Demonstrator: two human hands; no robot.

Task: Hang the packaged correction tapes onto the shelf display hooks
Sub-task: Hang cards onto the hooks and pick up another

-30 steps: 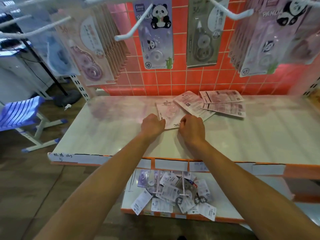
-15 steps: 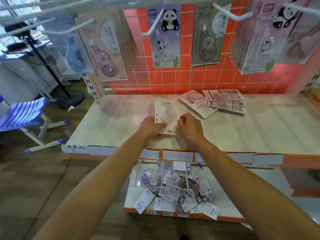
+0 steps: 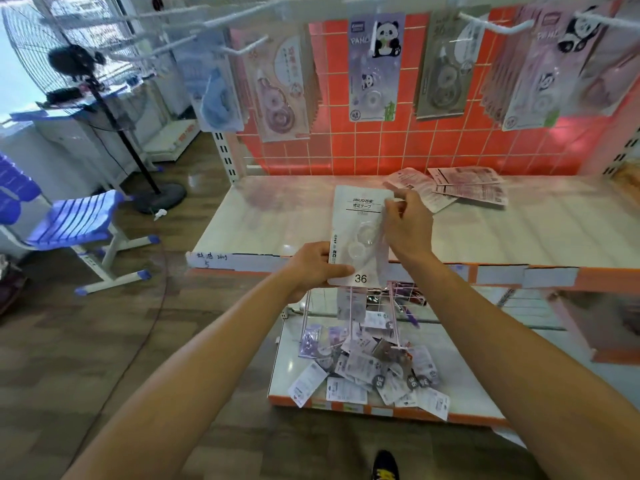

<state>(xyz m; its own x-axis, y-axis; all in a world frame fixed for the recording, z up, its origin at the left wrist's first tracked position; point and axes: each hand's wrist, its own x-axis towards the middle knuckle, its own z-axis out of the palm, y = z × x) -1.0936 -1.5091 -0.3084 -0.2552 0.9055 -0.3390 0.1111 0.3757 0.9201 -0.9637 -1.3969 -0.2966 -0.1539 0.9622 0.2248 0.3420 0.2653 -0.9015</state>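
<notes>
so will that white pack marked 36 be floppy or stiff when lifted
Probably fairly stiff: the pack looks flat though the left hand pinches only its lower corner and the right hand its upper edge. Likely light, being thin card with a small clear blister.

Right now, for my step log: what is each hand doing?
Left hand: grips the white correction tape package at its lower left corner.
Right hand: pinches the same package's right edge near the top.
</notes>
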